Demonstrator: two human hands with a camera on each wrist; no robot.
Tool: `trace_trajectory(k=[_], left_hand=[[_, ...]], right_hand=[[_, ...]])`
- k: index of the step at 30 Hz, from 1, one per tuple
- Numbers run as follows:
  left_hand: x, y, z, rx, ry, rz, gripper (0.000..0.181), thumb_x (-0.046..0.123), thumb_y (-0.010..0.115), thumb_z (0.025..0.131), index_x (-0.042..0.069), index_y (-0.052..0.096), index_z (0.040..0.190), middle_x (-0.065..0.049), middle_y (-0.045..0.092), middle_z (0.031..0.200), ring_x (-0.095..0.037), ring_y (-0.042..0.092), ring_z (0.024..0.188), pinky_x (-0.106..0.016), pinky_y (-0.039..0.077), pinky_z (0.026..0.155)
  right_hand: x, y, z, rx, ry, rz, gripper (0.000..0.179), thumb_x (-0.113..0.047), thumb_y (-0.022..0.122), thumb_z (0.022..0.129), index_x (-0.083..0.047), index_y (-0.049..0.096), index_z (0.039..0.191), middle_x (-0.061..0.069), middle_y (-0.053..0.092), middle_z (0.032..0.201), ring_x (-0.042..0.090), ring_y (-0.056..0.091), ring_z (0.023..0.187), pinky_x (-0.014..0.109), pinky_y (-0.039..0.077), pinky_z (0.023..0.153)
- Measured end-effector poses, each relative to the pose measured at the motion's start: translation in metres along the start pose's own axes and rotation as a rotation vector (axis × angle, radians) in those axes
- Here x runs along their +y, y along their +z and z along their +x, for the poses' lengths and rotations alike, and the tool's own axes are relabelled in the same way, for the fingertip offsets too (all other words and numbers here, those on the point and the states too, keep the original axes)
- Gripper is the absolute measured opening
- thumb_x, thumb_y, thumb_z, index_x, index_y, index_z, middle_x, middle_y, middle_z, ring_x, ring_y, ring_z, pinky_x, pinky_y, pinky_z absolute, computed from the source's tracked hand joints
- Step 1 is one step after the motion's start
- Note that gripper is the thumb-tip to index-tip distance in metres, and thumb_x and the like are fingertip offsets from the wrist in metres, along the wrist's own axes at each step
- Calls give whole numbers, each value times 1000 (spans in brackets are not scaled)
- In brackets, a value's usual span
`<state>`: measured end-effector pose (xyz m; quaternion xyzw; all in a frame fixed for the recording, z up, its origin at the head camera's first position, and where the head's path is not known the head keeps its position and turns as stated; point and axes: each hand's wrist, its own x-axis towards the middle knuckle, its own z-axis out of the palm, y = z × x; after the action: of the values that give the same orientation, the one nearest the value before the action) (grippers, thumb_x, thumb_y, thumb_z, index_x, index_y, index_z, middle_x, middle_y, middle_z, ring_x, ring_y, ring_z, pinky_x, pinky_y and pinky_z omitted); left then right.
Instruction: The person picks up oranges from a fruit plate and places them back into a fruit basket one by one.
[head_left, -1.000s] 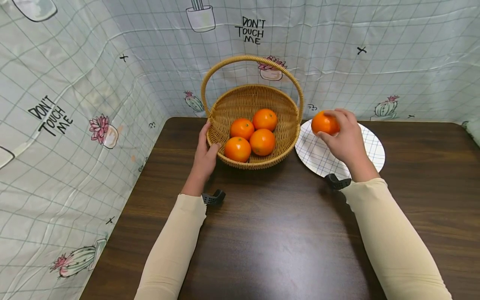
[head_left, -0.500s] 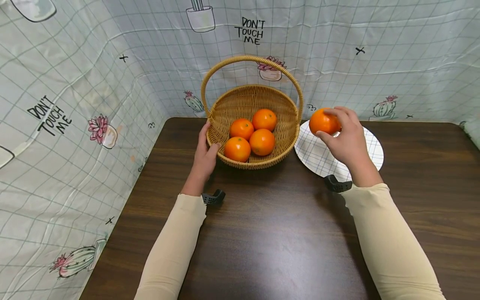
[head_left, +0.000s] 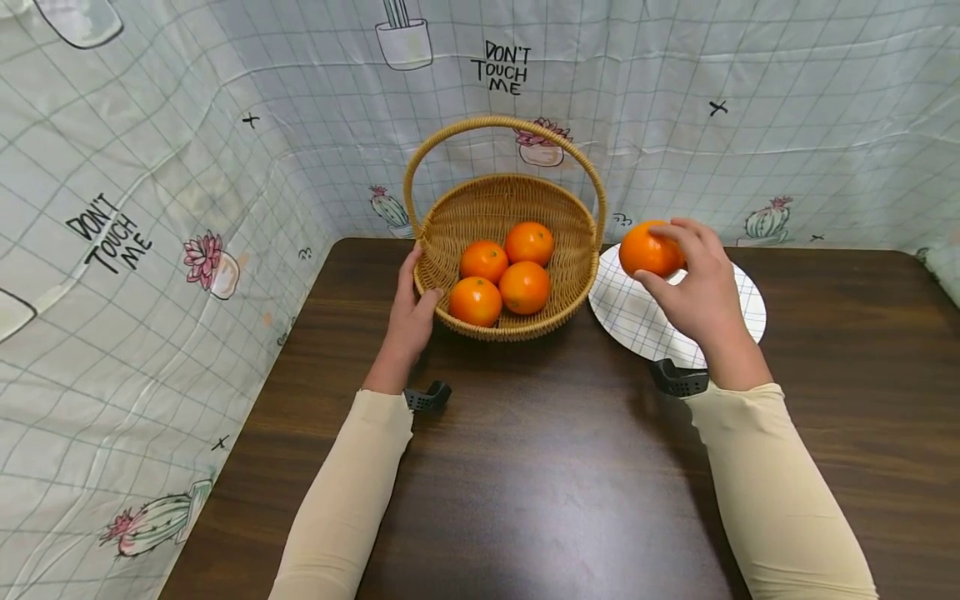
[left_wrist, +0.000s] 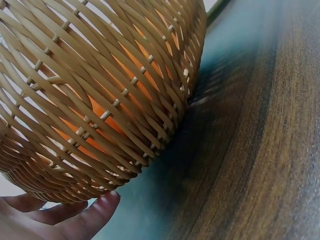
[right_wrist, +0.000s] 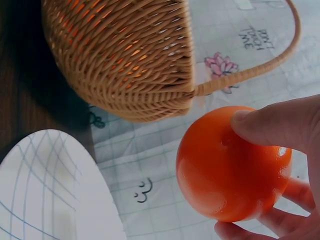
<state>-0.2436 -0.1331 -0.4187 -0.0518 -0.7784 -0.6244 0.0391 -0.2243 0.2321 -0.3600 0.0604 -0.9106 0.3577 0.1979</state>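
My left hand grips the left rim of a wicker basket, thumb over the edge and fingers against the outer weave. In the left wrist view, fingertips press the outer side of the basket. Several oranges lie inside, among them a front one. Above a white plate with a grid pattern, my right hand holds an orange between thumb and fingers. The right wrist view shows this orange clear of both plate and basket.
Both basket and plate stand near the back edge of a dark wooden table. The basket's tall arched handle rises over its opening. A printed grid cloth hangs behind and along the left side.
My right hand, with the orange in it, has shifted only slightly. The left hand stays on the basket rim, and the whole head view has dipped a little.
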Motion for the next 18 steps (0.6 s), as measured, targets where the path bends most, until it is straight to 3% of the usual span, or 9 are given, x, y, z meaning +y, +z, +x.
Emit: trace_trajectory(k=[13,18], left_hand=[[6,-2,-3,-3,-1,9,66,15,44,96,27,16,155,-6,16,162,-31,33,142,-48,34,113],[2,-1,-1,4,6,21,67,17,45,95,28,17,155,-4,17,161,-30,34,141,-47,33,113]], right_hand=[[-12,-11,-5,30,-54,41,54,-14,77,80,-12,58,130,12,41,148,35,43,132,55,46,96],[-17,-13,-8,44,-77,32,53,-15,78,80,-13,59,130,10,43,146,31,45,132,52,48,96]])
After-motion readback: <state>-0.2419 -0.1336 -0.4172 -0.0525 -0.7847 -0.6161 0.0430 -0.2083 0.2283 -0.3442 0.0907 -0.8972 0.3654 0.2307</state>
